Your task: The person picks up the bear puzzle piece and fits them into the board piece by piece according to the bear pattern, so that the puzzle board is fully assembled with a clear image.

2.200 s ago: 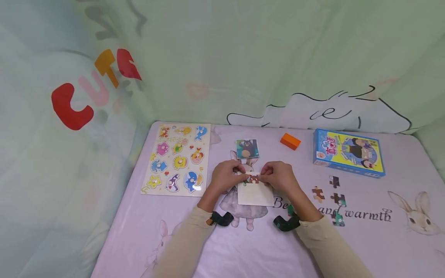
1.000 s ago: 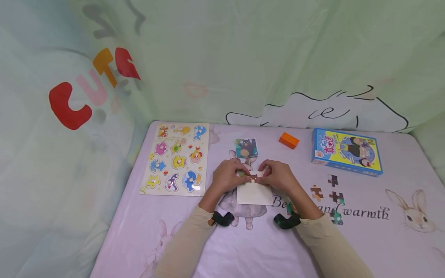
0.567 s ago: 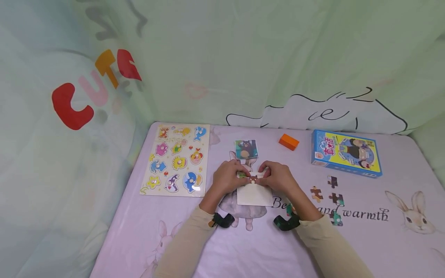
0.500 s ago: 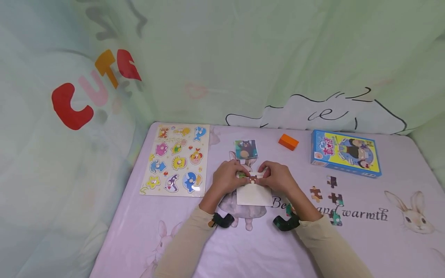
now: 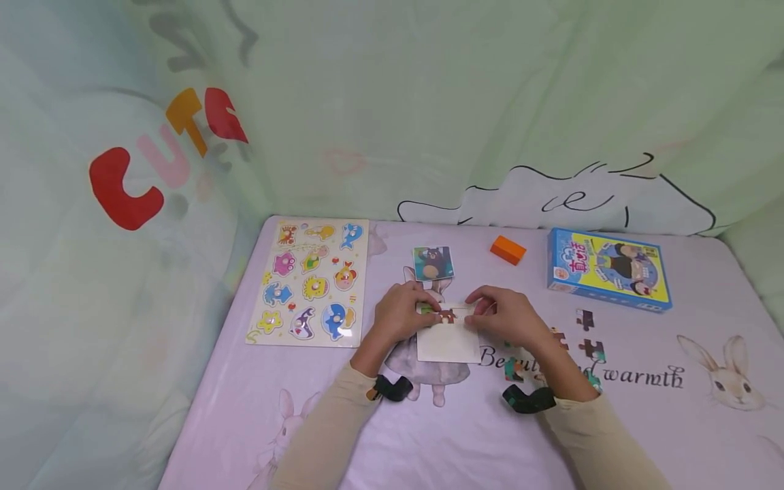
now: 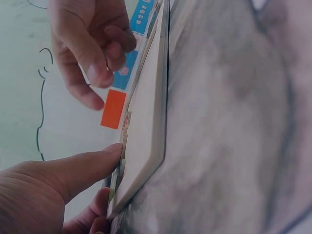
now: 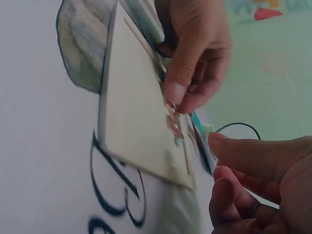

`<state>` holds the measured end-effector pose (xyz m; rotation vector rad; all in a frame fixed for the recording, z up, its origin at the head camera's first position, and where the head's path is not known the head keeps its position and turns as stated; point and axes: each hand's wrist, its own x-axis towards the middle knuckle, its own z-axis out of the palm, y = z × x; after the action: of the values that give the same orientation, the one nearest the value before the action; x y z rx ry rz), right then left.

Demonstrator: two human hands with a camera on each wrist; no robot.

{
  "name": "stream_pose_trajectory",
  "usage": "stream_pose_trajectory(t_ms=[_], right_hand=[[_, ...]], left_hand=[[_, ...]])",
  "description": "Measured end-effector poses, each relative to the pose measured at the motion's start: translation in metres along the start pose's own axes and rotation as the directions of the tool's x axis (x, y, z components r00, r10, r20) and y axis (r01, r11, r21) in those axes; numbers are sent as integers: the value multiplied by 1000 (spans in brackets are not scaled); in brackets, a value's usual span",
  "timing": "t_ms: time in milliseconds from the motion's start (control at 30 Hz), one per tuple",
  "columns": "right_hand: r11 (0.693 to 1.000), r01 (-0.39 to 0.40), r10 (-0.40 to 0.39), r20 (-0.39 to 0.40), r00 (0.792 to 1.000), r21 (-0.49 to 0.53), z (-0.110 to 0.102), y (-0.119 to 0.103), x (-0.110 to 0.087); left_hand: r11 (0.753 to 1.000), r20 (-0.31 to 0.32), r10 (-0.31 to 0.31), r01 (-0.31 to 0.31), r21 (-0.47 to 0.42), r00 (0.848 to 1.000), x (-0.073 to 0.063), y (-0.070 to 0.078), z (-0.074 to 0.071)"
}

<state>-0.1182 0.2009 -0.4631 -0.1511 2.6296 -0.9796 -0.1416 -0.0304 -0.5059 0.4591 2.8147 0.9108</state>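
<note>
A cream square puzzle board [image 5: 448, 347] lies in front of the person, with several puzzle pieces set along its far edge. Among them is a brown jigsaw piece [image 5: 448, 316]. The left hand [image 5: 401, 313] grips the board's far left edge, its thumb on the pieces and its fingers behind the edge in the left wrist view. Just off the board's far right corner hovers the right hand [image 5: 508, 316], thumb and fingers apart. Nothing shows between them in the right wrist view, where this hand [image 7: 258, 180] is beside the board [image 7: 136, 97].
Loose jigsaw pieces lie to the right, including a dark piece [image 5: 584, 318] and a green-orange piece [image 5: 513, 369]. Behind the board is a bear picture card [image 5: 434, 262]. An orange block [image 5: 508, 250], a blue-yellow box [image 5: 609, 269] and a sea-animal peg board [image 5: 331, 296] stand around.
Both hands were together on the brown piece. The right hand has let go and moved to the right, uncovering more of the piece. The left hand has stayed in place.
</note>
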Motion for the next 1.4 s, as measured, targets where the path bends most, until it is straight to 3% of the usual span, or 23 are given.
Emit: stream_pose_trajectory(t_ms=[233, 700, 1133, 1400], right_hand=[[1000, -23, 23, -36, 999, 8, -25, 14, -20], [994, -81, 68, -166, 984, -71, -63, 54, -53], [970, -223, 177, -343, 923, -100, -79, 112, -62], [939, -331, 283, -345, 895, -89, -80, 126, -63]], left_hand=[[1000, -7, -11, 10, -13, 1000, -2, 1, 0], [1000, 10, -12, 12, -18, 1000, -2, 2, 3], [1000, 18, -21, 21, -1, 1000, -2, 5, -2], [1000, 12, -18, 18, 9, 1000, -1, 1, 0]])
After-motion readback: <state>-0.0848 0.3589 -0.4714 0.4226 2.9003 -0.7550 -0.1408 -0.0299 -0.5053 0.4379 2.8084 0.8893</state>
